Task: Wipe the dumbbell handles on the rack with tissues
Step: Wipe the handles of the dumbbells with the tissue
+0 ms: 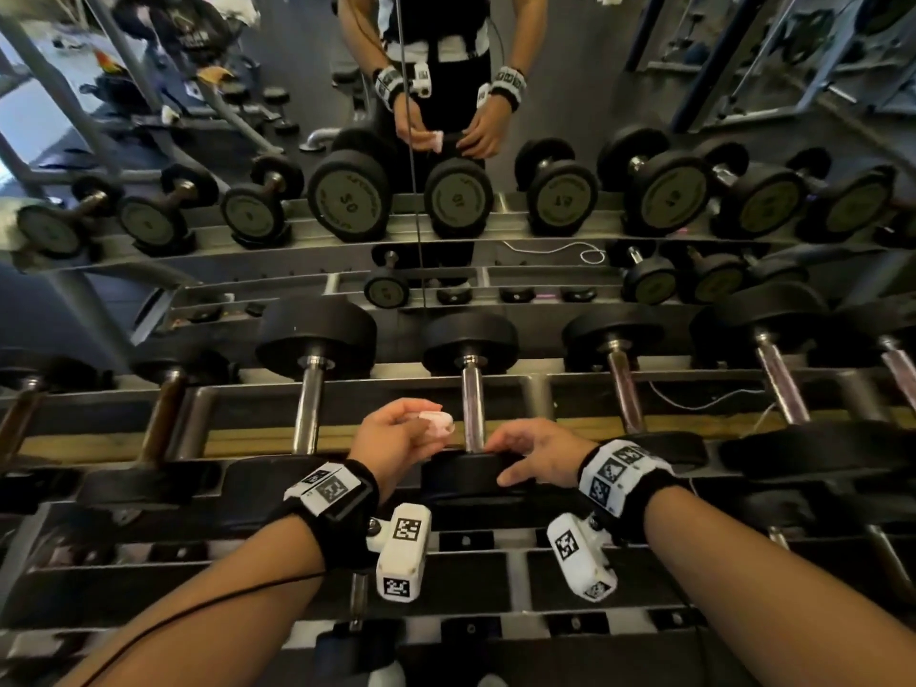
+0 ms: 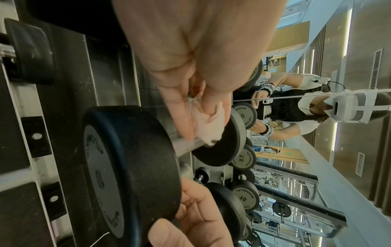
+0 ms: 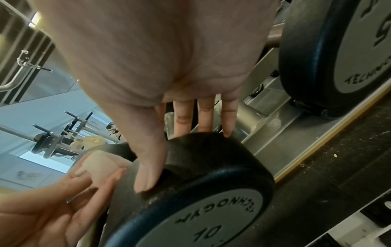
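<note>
**Tissue poised beside the handle**

Head view: the left hand (image 1: pixel 396 433) pinches a wadded tissue (image 1: pixel 438 421) just left of the handle (image 1: pixel 472 404); the right hand (image 1: pixel 538 451) rests on the near weight (image 1: pixel 461 476), fingers spread.

Left wrist view: best to wrap the tissue (image 2: pixel 208 127) fully round the bar.

Right wrist view: bracing the weight (image 3: pixel 203 175) should stop it rolling.

Left hand (image 1: pixel 396 433) left of dumbbell (image 1: pixel 471 404); right hand (image 1: pixel 540 451) on it.
</note>
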Demonstrator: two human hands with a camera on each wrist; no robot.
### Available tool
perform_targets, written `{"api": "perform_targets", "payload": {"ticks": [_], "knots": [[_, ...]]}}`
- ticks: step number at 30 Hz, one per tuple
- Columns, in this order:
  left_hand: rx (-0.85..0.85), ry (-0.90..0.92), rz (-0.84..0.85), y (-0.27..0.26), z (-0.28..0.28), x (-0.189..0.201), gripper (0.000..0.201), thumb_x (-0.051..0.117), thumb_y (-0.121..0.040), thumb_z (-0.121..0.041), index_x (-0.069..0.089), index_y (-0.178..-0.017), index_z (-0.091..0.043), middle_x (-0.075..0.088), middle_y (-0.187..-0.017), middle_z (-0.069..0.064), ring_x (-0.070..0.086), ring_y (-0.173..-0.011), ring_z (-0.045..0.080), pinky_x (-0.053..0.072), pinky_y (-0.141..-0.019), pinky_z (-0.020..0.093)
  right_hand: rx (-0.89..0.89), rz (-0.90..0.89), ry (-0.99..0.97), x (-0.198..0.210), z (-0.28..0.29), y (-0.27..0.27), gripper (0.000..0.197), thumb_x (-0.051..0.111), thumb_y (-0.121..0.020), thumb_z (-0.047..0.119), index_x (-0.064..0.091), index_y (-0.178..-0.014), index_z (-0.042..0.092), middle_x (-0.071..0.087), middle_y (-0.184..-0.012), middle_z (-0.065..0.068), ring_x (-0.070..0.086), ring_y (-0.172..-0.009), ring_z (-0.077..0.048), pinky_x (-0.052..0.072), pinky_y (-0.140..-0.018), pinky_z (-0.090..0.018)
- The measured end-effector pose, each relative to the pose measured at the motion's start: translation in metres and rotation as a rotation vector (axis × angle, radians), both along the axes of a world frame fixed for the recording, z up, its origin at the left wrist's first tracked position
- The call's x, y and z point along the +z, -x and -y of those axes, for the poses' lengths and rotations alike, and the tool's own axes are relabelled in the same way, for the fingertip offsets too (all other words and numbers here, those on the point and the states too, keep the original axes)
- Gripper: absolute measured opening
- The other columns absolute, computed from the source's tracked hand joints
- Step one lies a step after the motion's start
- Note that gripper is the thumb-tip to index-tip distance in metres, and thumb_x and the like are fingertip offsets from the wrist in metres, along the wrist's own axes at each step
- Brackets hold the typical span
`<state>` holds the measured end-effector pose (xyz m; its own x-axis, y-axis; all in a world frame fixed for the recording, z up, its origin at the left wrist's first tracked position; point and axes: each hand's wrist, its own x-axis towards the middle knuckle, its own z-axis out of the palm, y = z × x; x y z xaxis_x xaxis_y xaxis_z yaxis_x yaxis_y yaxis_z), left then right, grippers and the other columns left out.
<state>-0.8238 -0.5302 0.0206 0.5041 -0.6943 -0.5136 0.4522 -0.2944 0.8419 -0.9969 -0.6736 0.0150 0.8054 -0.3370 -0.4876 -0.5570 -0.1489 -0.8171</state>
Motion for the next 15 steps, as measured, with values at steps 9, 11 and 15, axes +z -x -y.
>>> {"api": "perform_targets", "payload": {"ticks": [9,11,15], "knots": [[-0.11,-0.029,0.161,-0.01,0.012,-0.009,0.016,0.061,-0.092,-0.011,0.077,-0.094,-0.013,0.076,-0.098,0.009,0.072,-0.096,0.025,0.058,-0.086,0.035,-0.067,-0.019,-0.035,-0.004,-0.002,0.001,0.04,0.079,-0.074,0.0,0.069,-0.095,0.033,0.071,-0.111,0.001,0.065,-0.109,-0.015,0.047,-0.089,-0.029],[-0.156,-0.049,0.32,-0.012,0.015,-0.014,0.025,0.067,-0.087,-0.001,0.074,-0.101,-0.02,0.074,-0.103,0.006,0.07,-0.102,0.026,0.056,-0.092,0.04,-0.097,-0.02,-0.041,-0.007,-0.003,0.002,0.04,0.079,-0.074,0.002,0.069,-0.094,0.035,0.071,-0.111,0.003,0.063,-0.111,-0.015,0.046,-0.095,-0.033],[-0.171,-0.135,0.483,-0.015,0.022,-0.016,0.053,0.078,-0.075,0.003,0.063,-0.117,-0.026,0.063,-0.123,-0.004,0.061,-0.111,0.015,0.049,-0.101,0.037,-0.138,-0.002,-0.067,-0.011,-0.006,0.007,0.041,0.078,-0.075,0.003,0.071,-0.093,0.038,0.071,-0.109,0.008,0.063,-0.111,-0.012,0.044,-0.099,-0.035]]}}
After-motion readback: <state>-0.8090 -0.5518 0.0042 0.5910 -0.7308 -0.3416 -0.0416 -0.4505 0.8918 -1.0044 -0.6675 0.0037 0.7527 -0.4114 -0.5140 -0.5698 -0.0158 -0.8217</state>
